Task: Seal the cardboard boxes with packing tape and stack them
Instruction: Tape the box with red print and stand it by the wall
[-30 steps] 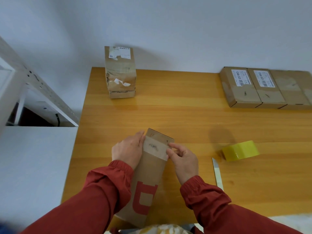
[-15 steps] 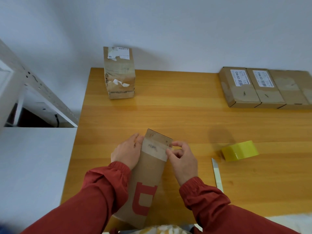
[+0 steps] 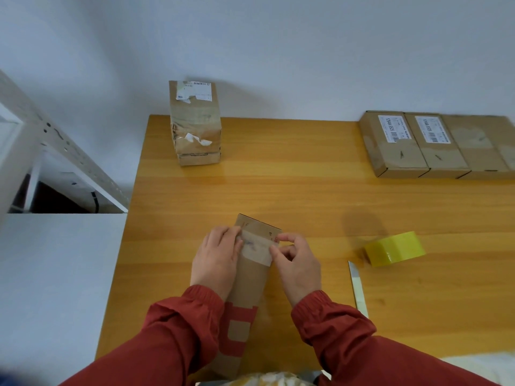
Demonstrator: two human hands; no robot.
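A long flat cardboard box (image 3: pixel 248 285) with a red print lies lengthwise on the wooden table (image 3: pixel 292 196), its far end crossed by a pale strip of tape (image 3: pixel 257 247). My left hand (image 3: pixel 216 261) lies along the box's left side with its fingertips on the tape's left end. My right hand (image 3: pixel 296 263) is at the box's right edge, thumb and fingers curled and pinching the tape's right end. A yellow tape roll (image 3: pixel 394 247) lies to the right.
A knife (image 3: pixel 358 289) lies right of my right hand. A stack of taped boxes (image 3: pixel 195 122) stands at the table's far left. Three flat boxes (image 3: pixel 434 144) sit side by side at the far right. A white shelf frame (image 3: pixel 53 162) is at the left.
Both hands shifted slightly toward the box's far end. The left fingers moved onto the tape's left end, and the right fingers closed tighter on its right end.
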